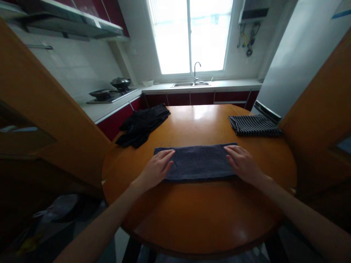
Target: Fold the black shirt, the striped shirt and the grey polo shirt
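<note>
A dark blue-grey folded cloth [201,162] lies flat on the wooden table as a long strip, its length running left to right. At its left end rests my left hand [158,166], fingers stretched out over the far corner and thumb apart. My right hand [242,162] touches the opposite end in the same way, fingertips on the top near the far edge. Neither hand shows a grip on the fabric. Whether the cloth is a garment or a towel I cannot make out.
The round wooden table [203,215] fills the middle. A crumpled black garment [144,124] lies at its far left, a folded black-and-white striped cloth [255,125] at its far right. Beyond are a sink [191,84], a hob with two pans [120,83], and a fridge [290,62] at right.
</note>
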`<state>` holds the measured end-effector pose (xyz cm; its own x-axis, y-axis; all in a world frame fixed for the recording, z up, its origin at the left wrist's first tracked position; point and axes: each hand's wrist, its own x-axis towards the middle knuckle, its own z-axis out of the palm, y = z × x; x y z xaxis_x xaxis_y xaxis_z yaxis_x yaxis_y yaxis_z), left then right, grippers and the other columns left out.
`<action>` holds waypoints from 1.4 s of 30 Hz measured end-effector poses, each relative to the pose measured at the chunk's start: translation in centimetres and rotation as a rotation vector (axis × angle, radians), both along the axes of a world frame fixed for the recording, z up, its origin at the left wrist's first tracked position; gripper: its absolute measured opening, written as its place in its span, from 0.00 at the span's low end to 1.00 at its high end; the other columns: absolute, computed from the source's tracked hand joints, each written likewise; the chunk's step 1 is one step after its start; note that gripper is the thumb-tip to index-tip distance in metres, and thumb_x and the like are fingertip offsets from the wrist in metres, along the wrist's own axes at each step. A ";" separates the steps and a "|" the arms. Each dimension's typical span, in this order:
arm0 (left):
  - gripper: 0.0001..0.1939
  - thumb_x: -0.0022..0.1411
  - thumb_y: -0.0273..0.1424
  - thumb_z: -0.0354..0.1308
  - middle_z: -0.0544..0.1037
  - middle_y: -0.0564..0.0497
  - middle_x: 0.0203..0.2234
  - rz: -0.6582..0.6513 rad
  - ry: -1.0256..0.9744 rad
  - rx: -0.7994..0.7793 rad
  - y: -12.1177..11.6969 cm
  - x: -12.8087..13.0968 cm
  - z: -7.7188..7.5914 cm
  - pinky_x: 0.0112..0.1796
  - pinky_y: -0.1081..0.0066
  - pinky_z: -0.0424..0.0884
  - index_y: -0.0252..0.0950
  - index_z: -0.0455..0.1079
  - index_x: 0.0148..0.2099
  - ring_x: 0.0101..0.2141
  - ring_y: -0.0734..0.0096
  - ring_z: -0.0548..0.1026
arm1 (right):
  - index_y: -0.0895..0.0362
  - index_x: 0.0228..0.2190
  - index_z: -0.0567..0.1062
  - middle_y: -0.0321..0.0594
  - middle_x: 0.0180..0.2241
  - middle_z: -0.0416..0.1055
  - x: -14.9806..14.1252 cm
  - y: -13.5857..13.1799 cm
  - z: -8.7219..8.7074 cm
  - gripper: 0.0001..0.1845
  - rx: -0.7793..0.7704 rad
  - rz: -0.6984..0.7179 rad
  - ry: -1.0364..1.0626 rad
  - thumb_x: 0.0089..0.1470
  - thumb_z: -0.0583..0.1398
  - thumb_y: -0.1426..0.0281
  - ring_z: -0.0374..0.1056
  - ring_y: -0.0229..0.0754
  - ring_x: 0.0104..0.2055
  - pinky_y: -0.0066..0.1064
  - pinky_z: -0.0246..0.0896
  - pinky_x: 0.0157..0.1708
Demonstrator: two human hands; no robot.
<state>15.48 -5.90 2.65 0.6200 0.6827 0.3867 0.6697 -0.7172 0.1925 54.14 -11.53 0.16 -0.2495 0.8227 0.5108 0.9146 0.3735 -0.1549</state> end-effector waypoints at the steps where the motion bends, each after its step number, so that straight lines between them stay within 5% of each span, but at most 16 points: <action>1: 0.24 0.74 0.36 0.44 0.68 0.41 0.62 -0.018 0.041 0.002 0.8 2.6 -0.4 0.62 0.59 0.61 0.34 0.62 0.66 0.61 0.60 0.65 | 0.64 0.59 0.69 0.54 0.59 0.67 -2.1 1.4 0.0 0.26 -0.039 0.006 -0.020 0.67 0.47 0.66 0.62 0.50 0.61 0.42 0.55 0.61; 5: 0.27 0.73 0.33 0.41 0.58 0.38 0.68 0.005 0.197 -0.024 3.2 11.0 -3.2 0.65 0.55 0.53 0.27 0.55 0.70 0.68 0.56 0.55 | 0.68 0.65 0.58 0.53 0.69 0.51 -9.0 6.2 -1.4 0.31 -0.239 -0.042 -0.130 0.65 0.46 0.69 0.45 0.52 0.71 0.48 0.42 0.67; 8: 0.29 0.73 0.32 0.39 0.53 0.38 0.70 0.039 0.255 -0.058 3.8 13.1 -5.2 0.66 0.53 0.49 0.25 0.50 0.71 0.69 0.57 0.50 | 0.69 0.66 0.56 0.54 0.70 0.47 -10.8 7.4 -3.0 0.32 -0.325 -0.091 -0.159 0.64 0.44 0.71 0.41 0.52 0.72 0.51 0.37 0.68; 14: 0.30 0.73 0.36 0.39 0.52 0.42 0.70 0.071 0.256 -0.060 3.5 12.4 -6.1 0.67 0.56 0.45 0.30 0.49 0.72 0.69 0.59 0.48 | 0.66 0.67 0.54 0.51 0.71 0.45 -10.3 6.9 -3.9 0.33 -0.348 -0.110 -0.119 0.66 0.43 0.64 0.39 0.49 0.73 0.50 0.30 0.69; 19: 0.38 0.72 0.50 0.37 0.52 0.41 0.70 0.191 0.224 -0.097 3.5 11.4 -6.0 0.67 0.53 0.43 0.30 0.44 0.74 0.70 0.54 0.47 | 0.67 0.68 0.50 0.54 0.71 0.43 -7.6 6.8 -3.9 0.41 -0.439 -0.234 -0.040 0.66 0.44 0.52 0.37 0.50 0.73 0.49 0.30 0.69; 26: 0.45 0.70 0.57 0.32 0.48 0.35 0.70 0.471 0.260 -0.189 4.3 3.7 -6.2 0.66 0.47 0.42 0.27 0.44 0.73 0.70 0.49 0.44 | 0.66 0.68 0.50 0.54 0.71 0.41 -0.4 5.6 -5.1 0.44 -0.460 -0.413 -0.027 0.65 0.41 0.47 0.35 0.52 0.73 0.56 0.28 0.68; 34: 0.43 0.71 0.53 0.30 0.46 0.33 0.70 0.647 0.292 -0.304 4.9 -2.7 -5.6 0.65 0.45 0.48 0.23 0.44 0.73 0.70 0.50 0.46 | 0.68 0.69 0.47 0.55 0.71 0.39 1.3 5.1 -5.5 0.46 -0.495 -0.471 0.004 0.65 0.40 0.46 0.35 0.52 0.73 0.56 0.29 0.68; 38: 0.42 0.72 0.52 0.31 0.45 0.30 0.70 0.670 0.266 -0.212 4.9 -1.1 -4.0 0.64 0.41 0.45 0.21 0.45 0.72 0.70 0.46 0.44 | 0.70 0.68 0.49 0.57 0.71 0.40 0.1 5.1 -3.7 0.43 -0.400 -0.476 0.030 0.66 0.40 0.49 0.34 0.54 0.73 0.60 0.27 0.67; 42: 0.35 0.74 0.45 0.34 0.48 0.34 0.70 0.419 0.263 -0.082 3.7 5.1 -2.9 0.65 0.46 0.44 0.24 0.47 0.72 0.70 0.50 0.44 | 0.69 0.68 0.51 0.55 0.71 0.43 -4.6 5.3 -1.9 0.36 -0.272 -0.309 -0.005 0.67 0.41 0.58 0.36 0.51 0.73 0.58 0.26 0.67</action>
